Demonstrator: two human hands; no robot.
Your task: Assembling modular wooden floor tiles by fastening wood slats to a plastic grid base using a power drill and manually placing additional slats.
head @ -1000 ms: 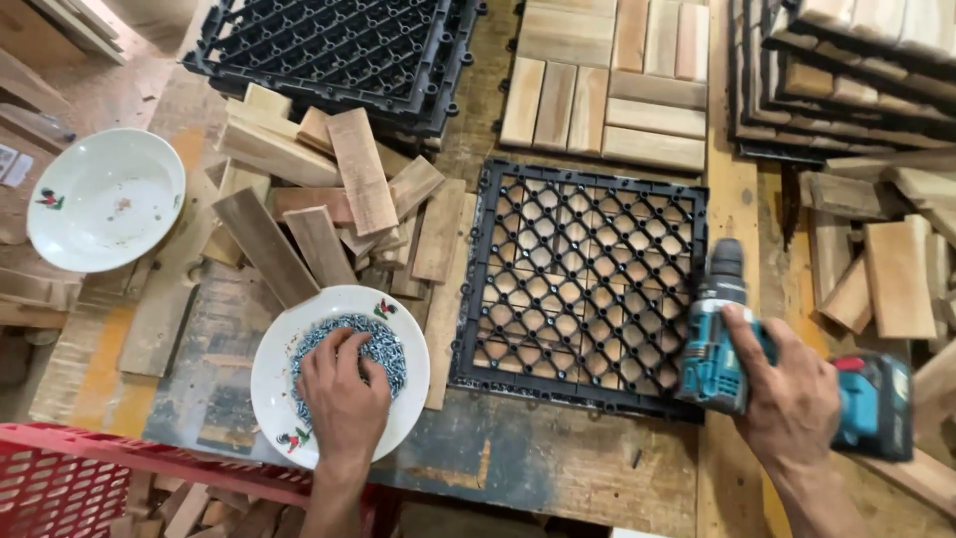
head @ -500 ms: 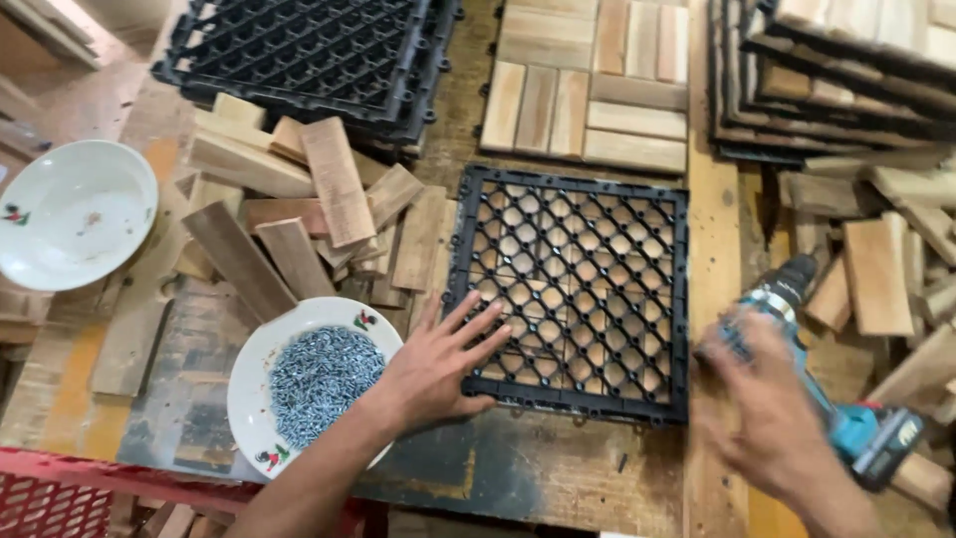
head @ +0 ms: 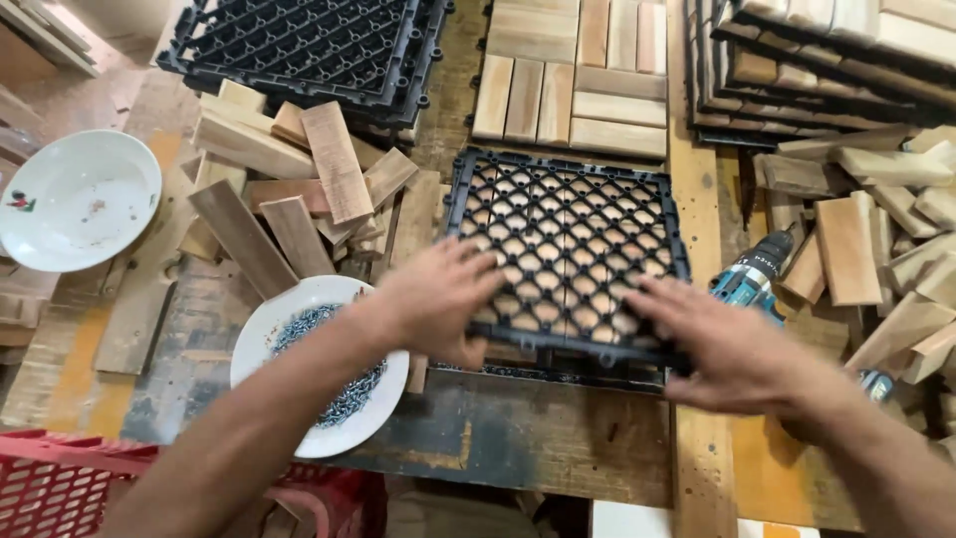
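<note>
A black plastic grid tile (head: 568, 224) lies on the workbench with wooden slats showing through its holes. My left hand (head: 433, 299) grips its near left edge, fingers laid over the grid. My right hand (head: 727, 344), blurred, covers the near right corner. The tile's near edge looks slightly raised off the bench. A teal cordless drill (head: 752, 277) lies on the bench just right of the tile, beside my right hand. A white plate (head: 261, 344) holding small screws (head: 349, 399) sits under my left forearm.
Loose wooden slats (head: 299, 189) are piled left of the tile, more (head: 856, 239) at the right. Behind are stacked black grids (head: 299, 40), a finished wooden tile (head: 573, 80) and stacked tiles (head: 827, 70). An empty white plate (head: 80, 199) sits far left, a red basket (head: 60, 488) near left.
My left hand left the screw plate and moved onto the grid tile. My right hand put the drill down on the bench and came onto the tile's right side.
</note>
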